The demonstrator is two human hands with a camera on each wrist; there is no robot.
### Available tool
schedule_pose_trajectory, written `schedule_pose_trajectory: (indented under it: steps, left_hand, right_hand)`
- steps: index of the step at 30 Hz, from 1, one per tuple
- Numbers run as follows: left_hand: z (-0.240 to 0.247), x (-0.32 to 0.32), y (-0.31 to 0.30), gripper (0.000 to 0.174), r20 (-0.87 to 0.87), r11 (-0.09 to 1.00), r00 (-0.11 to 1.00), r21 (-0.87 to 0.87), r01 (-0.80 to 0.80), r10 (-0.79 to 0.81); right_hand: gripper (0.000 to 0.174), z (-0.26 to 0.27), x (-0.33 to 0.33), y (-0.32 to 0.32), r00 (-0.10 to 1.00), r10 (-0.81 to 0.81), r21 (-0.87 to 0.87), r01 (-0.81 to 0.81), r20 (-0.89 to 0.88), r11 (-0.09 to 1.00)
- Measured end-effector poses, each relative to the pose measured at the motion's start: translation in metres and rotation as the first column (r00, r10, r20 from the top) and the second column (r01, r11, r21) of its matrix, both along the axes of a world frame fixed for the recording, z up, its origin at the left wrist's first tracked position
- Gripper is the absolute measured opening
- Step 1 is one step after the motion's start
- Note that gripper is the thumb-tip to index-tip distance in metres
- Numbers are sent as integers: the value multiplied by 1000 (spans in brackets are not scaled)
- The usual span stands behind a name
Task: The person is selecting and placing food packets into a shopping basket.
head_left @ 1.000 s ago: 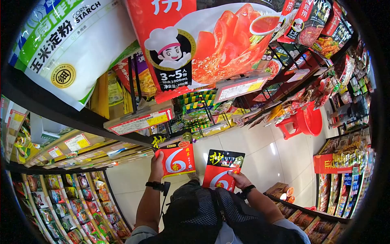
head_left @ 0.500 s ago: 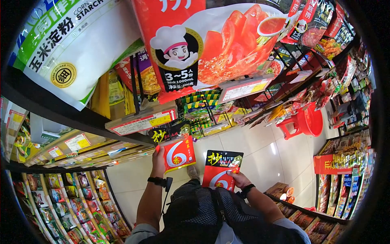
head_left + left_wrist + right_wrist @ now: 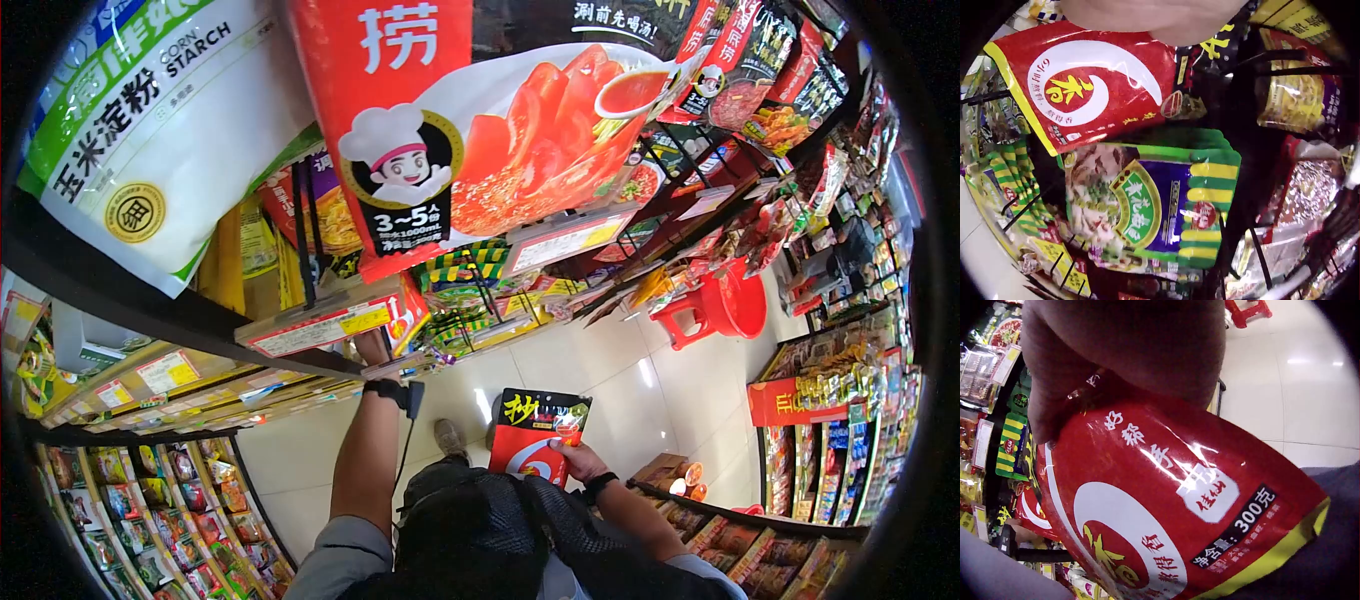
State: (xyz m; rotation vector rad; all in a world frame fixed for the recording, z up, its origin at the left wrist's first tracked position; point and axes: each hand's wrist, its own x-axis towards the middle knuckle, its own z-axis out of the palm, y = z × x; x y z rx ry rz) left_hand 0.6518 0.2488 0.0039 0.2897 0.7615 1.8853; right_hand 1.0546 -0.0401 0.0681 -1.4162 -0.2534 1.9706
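My right hand (image 3: 580,462) grips a red seasoning packet (image 3: 515,455) with a black top by its side edge, in front of my body. In the right wrist view the same packet fills the middle, its print reading 300 grams, under the curled fingers (image 3: 1125,350). My left hand (image 3: 371,347) reaches in at the shelf, partly hidden behind a price-tag rail. It holds a second red seasoning packet (image 3: 1097,81) of the same design by its edge. That packet lies among the hooks, above hanging green-and-yellow striped packets (image 3: 1154,206) in the left wrist view.
A large red soup-base packet (image 3: 420,170) and a corn starch bag (image 3: 180,130) hang close overhead. Price-tag rails (image 3: 325,330) and metal hooks jut out near my left hand. A red plastic stool (image 3: 715,305) stands on the tiled floor, with stocked shelves (image 3: 150,500) on both sides.
My left hand has moved forward and up to the shelf with its packet, going partly behind the price-tag rail. My right hand keeps its packet near my body. The head view has shifted slightly.
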Motion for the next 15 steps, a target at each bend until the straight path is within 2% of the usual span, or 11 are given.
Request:
schedule_pose_trajectory:
  steps: [2, 3, 4, 6, 7, 9, 10, 11, 13, 15]
  left_hand:
    - [32, 12, -1, 45, -289, 981, 953, 188, -35, 90]
    - [31, 19, -4, 45, -281, 983, 957, 183, -28, 80]
    - [16, 22, -8, 44, -418, 994, 903, 84, -75, 103]
    - [-24, 20, -11, 43, -674, 975, 731, -73, -212, 108]
    - [-48, 17, -15, 43, -781, 947, 618, -131, -294, 84]
    - [-63, 11, -31, 44, -937, 862, 349, -193, -470, -20]
    - [-47, 19, -53, 44, -749, 837, 558, -522, -162, -358]
    - [-20, 32, -82, 44, -429, 656, 612, -727, 203, -664]
    - [13, 41, -133, 47, -192, 441, 425, -641, 628, -885]
    - [56, 55, -165, 45, -187, 363, 316, -604, 710, -930]
  right_hand:
    - [36, 3, 8, -9, 1000, -20, 19, 21, -23, 1000]
    - [36, 5, 12, -14, 999, -29, 14, 29, -13, 999]
    - [36, 9, 13, -18, 999, -42, 16, 42, -16, 999]
    - [36, 12, 18, -20, 998, -53, 25, 54, -17, 998]
    - [38, 11, 21, -21, 998, -67, 31, 67, 9, 997]
    - [40, 5, 19, -22, 996, -88, 36, 88, 24, 996]
    - [41, 3, 18, -17, 997, -72, 60, 71, 8, 996]
    - [42, 1, 17, -13, 998, -60, 81, 60, -6, 995]
    - [45, 9, 5, 4, 999, -29, 136, 34, -33, 990]
    - [46, 14, -10, 24, 999, 40, 161, -34, -30, 986]
